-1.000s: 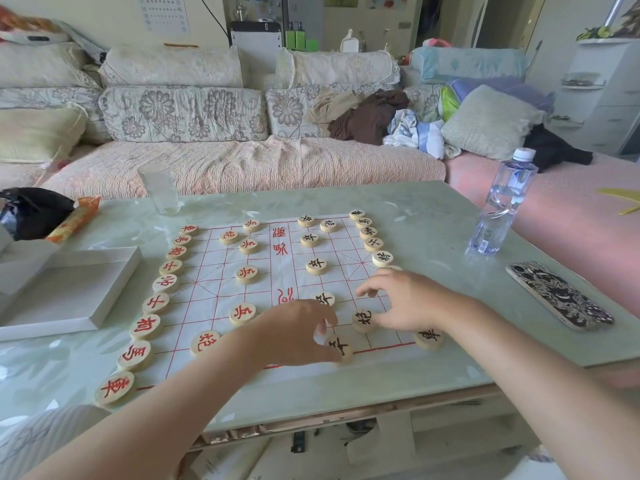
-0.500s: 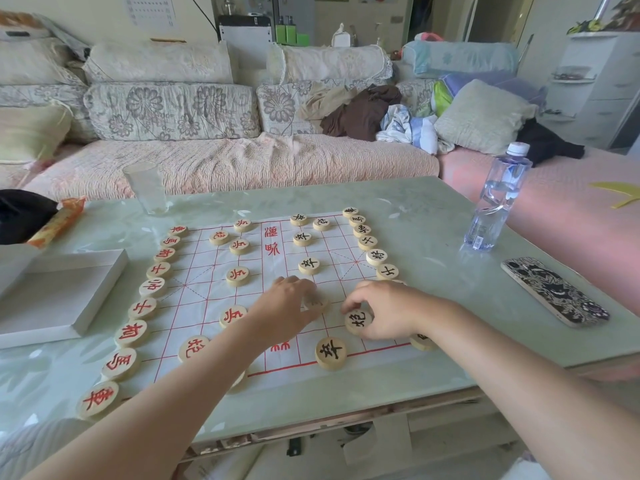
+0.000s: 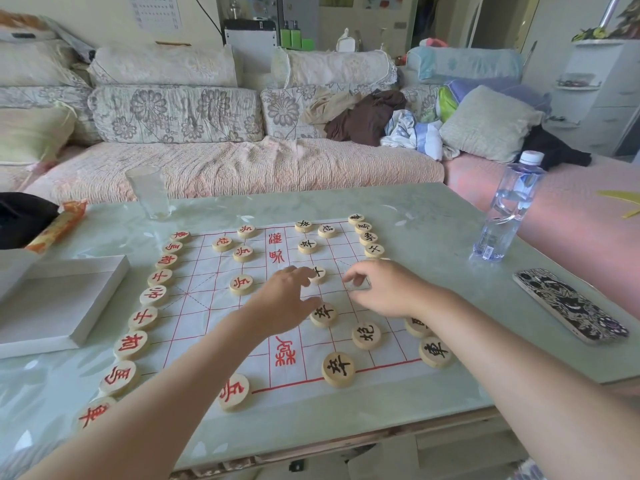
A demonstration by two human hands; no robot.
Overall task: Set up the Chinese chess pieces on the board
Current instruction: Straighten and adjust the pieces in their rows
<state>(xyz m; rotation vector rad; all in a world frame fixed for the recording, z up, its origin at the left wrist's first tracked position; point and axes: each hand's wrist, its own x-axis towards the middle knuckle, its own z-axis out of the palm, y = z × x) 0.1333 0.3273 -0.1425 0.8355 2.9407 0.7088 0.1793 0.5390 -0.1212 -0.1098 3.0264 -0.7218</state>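
- A home living room.
- Long sofa [image 3: 221, 168] with floral cushions [image 3: 173, 112].
- Heap of clothes [image 3: 367, 116] on it.
- Low glass-topped surface [image 3: 433, 216] in front; white drawers [image 3: 602, 98] beside.

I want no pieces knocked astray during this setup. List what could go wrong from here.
The left forearm runs right beside the red piece at the board's near edge; drawing back might nudge it. The right forearm hides part of a black piece near the right edge; it could be dragged. The board looks like a thin sheet, so a sliding arm might shift it.
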